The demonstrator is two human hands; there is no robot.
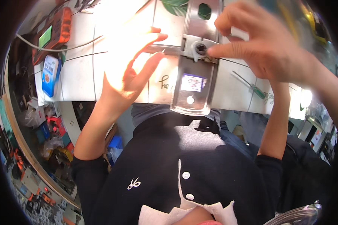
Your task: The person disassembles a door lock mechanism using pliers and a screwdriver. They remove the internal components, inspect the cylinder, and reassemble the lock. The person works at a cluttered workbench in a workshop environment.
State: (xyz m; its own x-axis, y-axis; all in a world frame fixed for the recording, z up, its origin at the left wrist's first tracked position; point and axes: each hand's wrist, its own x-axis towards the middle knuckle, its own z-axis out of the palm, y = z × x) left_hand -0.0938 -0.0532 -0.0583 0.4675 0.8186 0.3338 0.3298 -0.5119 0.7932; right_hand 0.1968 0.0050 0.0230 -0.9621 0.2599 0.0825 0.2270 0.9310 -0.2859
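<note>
My left hand (124, 80) hovers over the table in strong glare, thumb and fingers apart, left of a long metal device (187, 69). The device lies lengthwise, its near end at the table's front edge. It has a small lit rectangle (194, 83), and a grey clamp with a round knob (199, 48) crosses its middle. A blurred hand (259, 43) touches near the knob with its thumb, fingers curled. It seems to join an arm from the right edge, apparently another person's. My right forearm (276, 120) passes under it; my right hand appears hidden there.
A screwdriver (257, 91) with a green handle lies right of the device. At the left stand an orange and black meter (50, 35) with a green display and a blue box (51, 76). A pale cable (71, 48) runs across the white table. Shelves (45, 161) hold tools.
</note>
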